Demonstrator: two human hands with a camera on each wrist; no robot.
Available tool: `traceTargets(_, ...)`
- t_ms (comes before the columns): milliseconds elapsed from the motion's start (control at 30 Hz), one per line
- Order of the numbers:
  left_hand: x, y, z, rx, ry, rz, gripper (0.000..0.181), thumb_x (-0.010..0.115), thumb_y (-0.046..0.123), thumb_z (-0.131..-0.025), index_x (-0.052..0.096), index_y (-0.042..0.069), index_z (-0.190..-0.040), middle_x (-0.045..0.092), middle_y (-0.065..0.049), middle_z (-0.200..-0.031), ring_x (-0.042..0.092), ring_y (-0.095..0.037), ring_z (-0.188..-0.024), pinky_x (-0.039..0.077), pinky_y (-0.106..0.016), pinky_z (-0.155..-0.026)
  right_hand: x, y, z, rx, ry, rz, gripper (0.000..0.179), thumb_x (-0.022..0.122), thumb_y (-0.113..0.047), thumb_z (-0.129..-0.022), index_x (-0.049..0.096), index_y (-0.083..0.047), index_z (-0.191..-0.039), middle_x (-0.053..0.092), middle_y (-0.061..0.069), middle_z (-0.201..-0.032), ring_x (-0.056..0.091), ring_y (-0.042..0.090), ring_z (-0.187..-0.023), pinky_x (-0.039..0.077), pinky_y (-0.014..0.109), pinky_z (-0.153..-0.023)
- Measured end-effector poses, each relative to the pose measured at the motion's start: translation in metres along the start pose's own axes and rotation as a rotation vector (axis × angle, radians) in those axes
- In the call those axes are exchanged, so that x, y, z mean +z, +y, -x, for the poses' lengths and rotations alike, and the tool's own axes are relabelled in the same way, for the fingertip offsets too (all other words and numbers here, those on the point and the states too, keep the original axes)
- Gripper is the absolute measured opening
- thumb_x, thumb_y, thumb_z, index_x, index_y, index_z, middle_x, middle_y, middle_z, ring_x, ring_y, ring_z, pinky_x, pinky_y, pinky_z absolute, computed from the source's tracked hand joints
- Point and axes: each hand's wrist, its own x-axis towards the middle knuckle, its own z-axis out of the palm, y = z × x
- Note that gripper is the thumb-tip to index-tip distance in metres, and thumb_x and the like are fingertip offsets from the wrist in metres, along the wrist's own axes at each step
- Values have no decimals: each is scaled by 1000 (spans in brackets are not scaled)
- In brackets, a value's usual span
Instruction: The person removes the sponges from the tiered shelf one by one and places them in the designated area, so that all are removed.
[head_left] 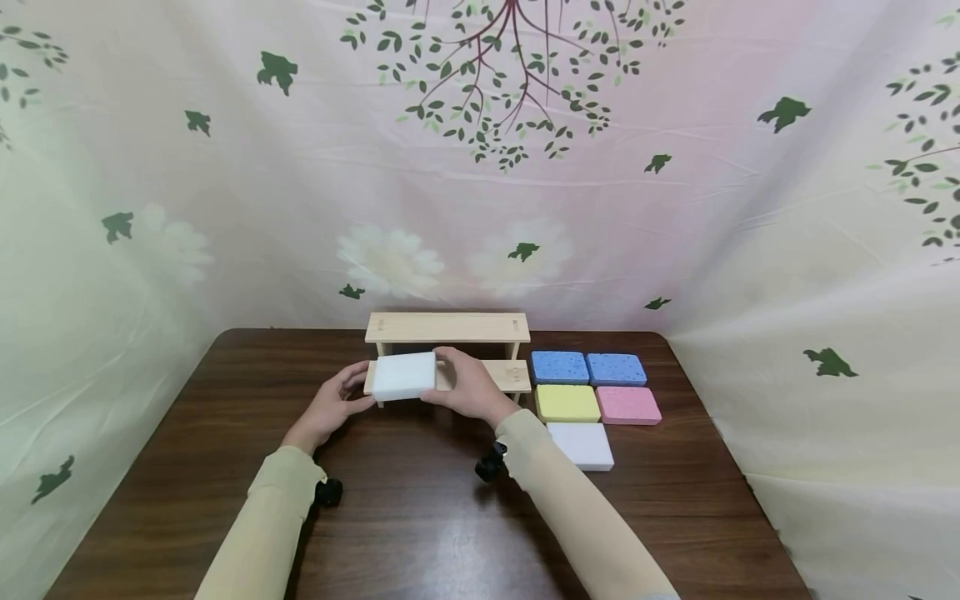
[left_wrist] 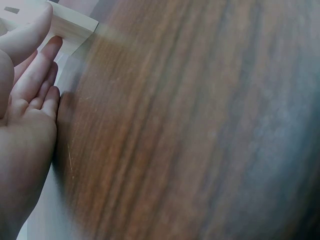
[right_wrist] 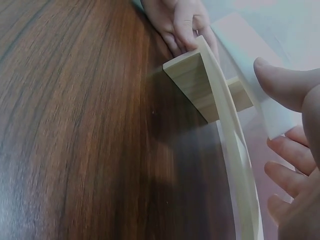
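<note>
A two-step wooden rack (head_left: 448,327) stands at the back of the table. My right hand (head_left: 471,385) holds a white sponge block (head_left: 403,377) over the left part of the lower step (head_left: 507,375), thumb at the front and fingers behind. Seen from the right wrist, the sponge (right_wrist: 252,65) is tilted and overlaps the rack. My left hand (head_left: 324,410) grips the left end of the lower step, its thumb at the front corner. In the left wrist view, the rack's end (left_wrist: 75,25) shows beside the thumb and fingertips.
Right of the rack lie two blue sponges (head_left: 559,367), a yellow sponge (head_left: 567,403), a pink sponge (head_left: 630,406) and another white sponge (head_left: 581,447). My right sleeve (head_left: 570,492) passes close to that white one. A patterned curtain (head_left: 300,192) hangs behind the brown table (head_left: 405,517).
</note>
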Motion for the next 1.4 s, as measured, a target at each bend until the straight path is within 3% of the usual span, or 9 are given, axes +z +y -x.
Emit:
traceTargets(433, -2, -2, -1, -2, 2, 10, 78, 77, 10, -97, 35, 6, -163, 49, -24, -157, 32, -42, -153, 24, -61, -124, -13, 9, 18, -3, 15, -22, 85, 88, -42, -87, 48, -11, -155, 60, 7, -148, 58, 26, -134, 48, 47, -110)
traceTargets(667, -1, 0, -1, -2, 8, -3, 77, 77, 10, -97, 36, 6, -162, 49, -24, -157, 32, -43, -153, 24, -62, -124, -20, 16, 27, 34, 24, -23, 87, 87, -46, -87, 46, -13, -157, 58, 5, -151, 56, 24, -136, 47, 47, -112)
traceTargets(967, 0, -6, -4, -17, 11, -7, 78, 73, 6, -99, 30, 3, -164, 43, -28, -160, 28, -46, -154, 22, -65, -123, -26, 23, 38, 41, 39, -31, 86, 87, -48, -86, 48, -14, -155, 58, 4, -150, 55, 25, -138, 47, 48, -112)
traceTargets(1400, 1, -5, -3, 10, 9, 12, 77, 77, 9, -97, 36, 6, -162, 48, -25, -157, 31, -44, -154, 24, -61, -124, -36, 30, 53, 22, 67, -11, 81, 90, -39, -85, 52, -12, -152, 61, 7, -147, 58, 27, -136, 48, 49, -111)
